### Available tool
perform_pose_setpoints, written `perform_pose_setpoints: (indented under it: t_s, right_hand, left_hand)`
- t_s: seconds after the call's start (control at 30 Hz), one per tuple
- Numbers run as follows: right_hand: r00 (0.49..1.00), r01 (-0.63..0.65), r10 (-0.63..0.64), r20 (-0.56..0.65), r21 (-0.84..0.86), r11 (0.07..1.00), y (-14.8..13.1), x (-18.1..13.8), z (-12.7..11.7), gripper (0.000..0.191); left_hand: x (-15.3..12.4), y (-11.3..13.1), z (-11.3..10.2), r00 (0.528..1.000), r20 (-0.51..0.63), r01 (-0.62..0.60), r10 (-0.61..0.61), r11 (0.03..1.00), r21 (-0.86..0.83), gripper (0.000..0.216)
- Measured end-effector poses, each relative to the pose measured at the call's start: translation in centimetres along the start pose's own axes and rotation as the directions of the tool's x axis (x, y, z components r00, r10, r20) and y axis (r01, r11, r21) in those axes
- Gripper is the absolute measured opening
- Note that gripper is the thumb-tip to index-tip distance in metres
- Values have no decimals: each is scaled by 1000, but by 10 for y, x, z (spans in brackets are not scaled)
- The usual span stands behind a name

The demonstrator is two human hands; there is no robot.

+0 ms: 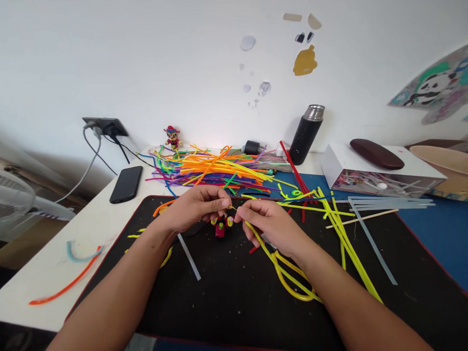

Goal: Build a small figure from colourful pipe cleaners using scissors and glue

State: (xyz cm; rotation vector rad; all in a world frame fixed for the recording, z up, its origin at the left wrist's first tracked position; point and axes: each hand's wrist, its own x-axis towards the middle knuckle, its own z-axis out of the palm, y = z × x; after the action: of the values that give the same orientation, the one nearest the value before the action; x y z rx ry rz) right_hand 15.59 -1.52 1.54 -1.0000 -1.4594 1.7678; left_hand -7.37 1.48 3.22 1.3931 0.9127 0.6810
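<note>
Over the middle of the black mat, my left hand (204,204) is closed in a pinch, thumb against forefinger, at a thin wire-like tip. My right hand (268,223) pinches a yellow pipe cleaner (261,242), whose thin end points toward the left fingertips. The rest of that strip trails down to the right, beneath my right wrist. Partly covered by it are scissors with yellow handles (286,289), their blades mostly hidden by my right hand. Just behind and below my fingers, a small red and yellow figure (220,228) lies on the mat.
Colourful pipe cleaners (218,168) are heaped at the back. Yellow strips (347,243) and pale glue sticks (374,247) lie right. A black flask (307,134), a white box (383,167), a phone (126,184) and a finished-looking figure (172,138) stand or lie around the mat (223,309).
</note>
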Motion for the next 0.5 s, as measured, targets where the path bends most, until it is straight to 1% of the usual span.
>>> perform_pose_setpoints:
  t_s: [0.13, 0.37, 0.43, 0.5]
  right_hand:
    - [1000, 1, -1, -12, -15, 1000, -2, -1, 1, 35]
    - [1000, -14, 14, -3, -43, 999, -1, 0, 2, 36]
    - [1000, -18, 18, -1, -44, 999, 0, 0, 2, 36]
    - [1000, -13, 13, 8, -54, 998, 0, 0, 1, 36]
  left_hand:
    - [-4, 7, -7, 997, 82, -1, -7, 994, 105, 34]
    - [-7, 12, -13, 983, 183, -23, -4, 989, 145, 28]
    - [-7, 13, -13, 985, 171, -35, 6, 986, 165, 28]
    - [-7, 13, -12, 993, 117, -45, 23, 981, 189, 30]
